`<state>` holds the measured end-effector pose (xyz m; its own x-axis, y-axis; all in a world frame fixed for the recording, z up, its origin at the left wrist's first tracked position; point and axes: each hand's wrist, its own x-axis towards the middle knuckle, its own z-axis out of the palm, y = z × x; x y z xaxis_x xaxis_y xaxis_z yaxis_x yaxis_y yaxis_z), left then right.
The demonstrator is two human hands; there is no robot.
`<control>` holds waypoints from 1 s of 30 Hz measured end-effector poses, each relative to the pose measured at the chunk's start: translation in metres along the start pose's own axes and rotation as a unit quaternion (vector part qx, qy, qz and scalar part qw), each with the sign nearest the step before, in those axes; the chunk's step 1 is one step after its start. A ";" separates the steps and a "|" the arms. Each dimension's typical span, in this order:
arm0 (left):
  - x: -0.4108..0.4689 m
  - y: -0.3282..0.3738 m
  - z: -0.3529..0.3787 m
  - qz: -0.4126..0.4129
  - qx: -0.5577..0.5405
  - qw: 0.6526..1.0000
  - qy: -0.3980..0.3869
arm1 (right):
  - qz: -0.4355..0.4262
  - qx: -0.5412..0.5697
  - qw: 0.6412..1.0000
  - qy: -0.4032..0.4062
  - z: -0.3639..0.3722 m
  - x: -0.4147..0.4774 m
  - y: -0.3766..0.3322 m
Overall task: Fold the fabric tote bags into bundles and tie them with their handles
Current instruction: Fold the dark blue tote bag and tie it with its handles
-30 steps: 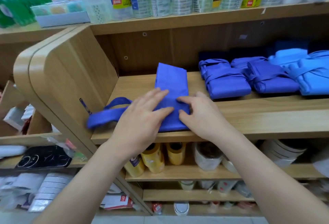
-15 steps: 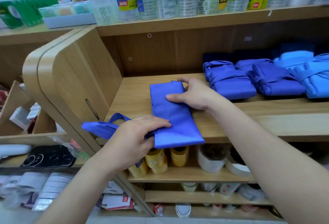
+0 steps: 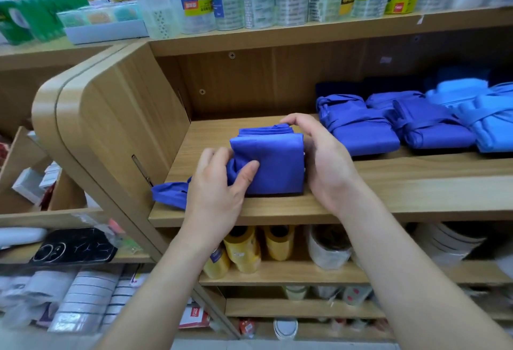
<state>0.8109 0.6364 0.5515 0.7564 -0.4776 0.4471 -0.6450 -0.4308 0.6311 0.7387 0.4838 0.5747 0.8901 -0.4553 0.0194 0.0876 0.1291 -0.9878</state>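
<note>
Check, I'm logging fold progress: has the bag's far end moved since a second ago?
Yes. The far end of the bag came forward, from the back wall toward the shelf's front edge.

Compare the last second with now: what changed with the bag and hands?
The right hand took the far end of the blue tote bag and folded it back toward the person; the long strip is now a short thick bundle, held at its right side. The left hand went from pressing flat to a grip on the handle end. Unchanged: handles trailing left, tied bundles.
</note>
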 end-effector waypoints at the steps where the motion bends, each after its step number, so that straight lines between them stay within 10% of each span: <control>1: 0.000 0.001 0.001 -0.001 0.009 1.000 0.005 | -0.013 -0.025 0.999 0.018 0.004 -0.002 0.001; 6: -0.003 0.004 0.002 -0.048 -0.074 0.995 -0.041 | -0.179 -0.099 0.953 0.222 0.029 -0.008 0.010; 10: 0.005 0.004 -0.005 -0.067 -0.146 0.970 -0.181 | -0.221 -0.110 0.938 0.244 0.029 -0.006 0.015; 14: 0.000 0.012 0.005 -0.034 -0.118 0.983 -0.133 | -0.204 -0.077 0.936 0.276 0.027 -0.006 0.015; 20: 0.001 0.009 0.008 0.080 -0.036 0.994 -0.070 | -0.152 -0.214 0.962 0.070 0.002 -0.015 -0.013; 26: -0.001 0.015 0.008 0.109 -0.025 0.987 -0.118 | -0.216 -0.627 0.738 -0.125 -0.025 -0.021 -0.039; 30: 0.003 0.011 -0.009 0.169 0.061 0.978 -0.107 | -0.289 -0.635 0.710 -0.095 -0.044 -0.021 -0.045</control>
<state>0.8071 0.6372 0.5649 0.4662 -0.7526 0.4650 -0.8722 -0.3031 0.3839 0.6963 0.4483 0.6118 0.9245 0.0344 0.3795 0.0970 -0.9843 -0.1471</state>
